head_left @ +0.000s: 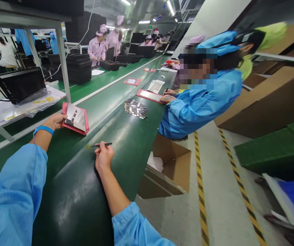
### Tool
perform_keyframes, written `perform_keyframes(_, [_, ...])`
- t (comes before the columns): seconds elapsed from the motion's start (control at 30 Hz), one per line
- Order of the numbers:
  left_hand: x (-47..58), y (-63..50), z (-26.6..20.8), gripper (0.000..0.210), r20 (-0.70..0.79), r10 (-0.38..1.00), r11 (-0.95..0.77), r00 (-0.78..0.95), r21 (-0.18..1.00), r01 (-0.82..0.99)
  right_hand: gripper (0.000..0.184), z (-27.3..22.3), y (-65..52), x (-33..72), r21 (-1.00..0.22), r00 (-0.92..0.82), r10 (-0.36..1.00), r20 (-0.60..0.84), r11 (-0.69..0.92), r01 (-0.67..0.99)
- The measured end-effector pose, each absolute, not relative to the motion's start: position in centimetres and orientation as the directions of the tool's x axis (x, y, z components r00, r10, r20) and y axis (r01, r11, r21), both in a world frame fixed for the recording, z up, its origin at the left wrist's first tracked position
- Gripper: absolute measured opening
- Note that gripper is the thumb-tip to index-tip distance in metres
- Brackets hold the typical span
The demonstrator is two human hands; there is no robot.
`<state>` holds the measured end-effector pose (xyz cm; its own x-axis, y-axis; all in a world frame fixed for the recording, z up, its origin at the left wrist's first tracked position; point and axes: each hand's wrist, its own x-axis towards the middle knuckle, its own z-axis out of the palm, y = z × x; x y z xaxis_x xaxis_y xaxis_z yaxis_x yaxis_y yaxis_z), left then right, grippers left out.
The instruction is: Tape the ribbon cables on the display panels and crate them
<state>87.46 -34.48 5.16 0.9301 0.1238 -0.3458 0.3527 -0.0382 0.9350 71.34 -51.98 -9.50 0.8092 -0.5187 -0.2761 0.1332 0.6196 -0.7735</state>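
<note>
My left hand (57, 121) grips the left edge of a red foam tray (86, 123), tilted over the green bench. A flat silver panel (78, 116) with small dark strips lies in the tray. A blue band (45, 129) circles my left wrist. Closer to me, my right hand (104, 156) is closed on dark tweezers (108, 144), whose tips point left. Something small and yellow-green (88, 146) shows at the tips; I cannot make out what it is. Farther along the bench lies a pile of thin dark-and-silver strips (136, 108).
A co-worker in a blue coat (200, 99) leans over another red tray (150, 96) on the right. An open cardboard box (180, 167) stands beside the bench (85, 191). A metal frame (64, 65) and a dark monitor (21, 83) are at left.
</note>
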Motion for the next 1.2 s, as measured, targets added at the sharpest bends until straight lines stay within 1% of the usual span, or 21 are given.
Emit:
perform_keyframes(0.03, [86.2,-34.1,6.0,0.037,-0.347,0.141,-0.015,0.927,0.936,0.353,0.029,-9.5,-52.5,71.5,-0.764,0.802,-0.517,-0.298,0.633,0.124])
perform_keyframes(0.13, [81.1,-31.7,8.1,0.034,-0.339,0.201,0.035,0.919,0.940,0.339,0.035,-9.2,-53.8,71.9,-0.731,0.785,-0.504,-0.360,0.676,0.098])
perform_keyframes(0.2, [76.2,-29.5,8.8,0.026,-0.302,0.244,0.068,0.922,0.953,0.294,0.038,-8.9,-54.3,71.7,-0.709,0.780,-0.486,-0.394,0.701,0.079])
perform_keyframes(0.27, [70.2,-27.3,8.5,0.014,-0.265,0.287,0.092,0.921,0.964,0.249,0.038,-8.5,-54.6,71.0,-0.689,0.781,-0.459,-0.422,0.723,0.052])
perform_keyframes(0.3, [66.8,-26.5,8.0,0.009,-0.253,0.310,0.101,0.916,0.967,0.233,0.037,-8.3,-54.7,70.5,-0.680,0.784,-0.443,-0.435,0.732,0.037])
perform_keyframes(0.37, [59.8,-25.7,6.3,0.010,-0.246,0.363,0.114,0.899,0.969,0.219,0.034,-8.0,-54.7,69.4,-0.663,0.791,-0.405,-0.459,0.749,-0.001])
perform_keyframes(0.47, [49.9,-26.3,2.7,0.021,-0.260,0.451,0.111,0.854,0.966,0.235,0.027,-7.6,-54.1,67.4,-0.652,0.813,-0.356,-0.460,0.758,-0.037])
perform_keyframes(0.5, [47.2,-26.9,1.5,0.026,-0.262,0.478,0.100,0.838,0.965,0.244,0.028,-7.5,-53.6,66.7,-0.654,0.826,-0.343,-0.447,0.756,-0.040])
perform_keyframes(0.57, [42.8,-27.9,-0.8,0.033,-0.254,0.531,0.057,0.809,0.963,0.265,0.034,-7.1,-52.4,64.9,-0.665,0.861,-0.307,-0.406,0.746,-0.048])
perform_keyframes(0.63, [39.8,-28.6,-2.5,0.036,-0.237,0.573,-0.008,0.784,0.956,0.294,0.036,-6.6,-50.8,62.8,-0.684,0.904,-0.239,-0.353,0.725,-0.076])
perform_keyframes(0.73, [37.2,-28.8,-3.8,0.032,-0.211,0.597,-0.148,0.774,0.919,0.365,0.034,-5.9,-48.1,59.2,-0.732,0.957,-0.097,-0.272,0.666,-0.140])
perform_keyframes(0.8, [36.1,-28.5,-3.8,0.020,-0.199,0.586,-0.261,0.786,0.871,0.415,0.033,-5.7,-46.5,56.9,-0.771,0.974,0.005,-0.225,0.611,-0.181])
perform_keyframes(0.87, [35.2,-28.4,-3.4,0.003,-0.191,0.563,-0.374,0.804,0.808,0.454,0.031,-5.5,-45.5,54.9,-0.803,0.973,0.113,-0.199,0.551,-0.228])
perform_keyframes(0.93, [34.1,-28.4,-2.9,0.016,-0.180,0.540,-0.478,0.822,0.738,0.476,0.028,-5.1,-45.0,53.3,-0.825,0.957,0.211,-0.199,0.491,-0.280])
perform_keyframes(1.03, [32.2,-28.6,-2.4,0.032,-0.156,0.508,-0.587,0.847,0.657,0.474,0.025,-4.4,-45.0,51.0,-0.840,0.926,0.306,-0.223,0.422,-0.342])
perform_keyframes(1.1, [30.7,-28.5,-2.7,0.039,-0.059,0.416,-0.699,0.907,0.617,0.361,0.025,-4.0,-45.2,49.6,-0.853,0.907,0.357,-0.224,0.377,-0.360])
perform_keyframes(1.13, [30.0,-28.3,-3.0,0.040,0.017,0.339,-0.766,0.941,0.586,0.265,0.025,-3.9,-45.4,48.9,-0.867,0.901,0.380,-0.209,0.354,-0.351])
perform_keyframes(1.2, [28.9,-27.8,-3.8,0.042,0.159,0.166,-0.868,0.973,0.492,0.067,0.026,-3.9,-45.8,47.6,-0.906,0.902,0.409,-0.138,0.315,-0.282])
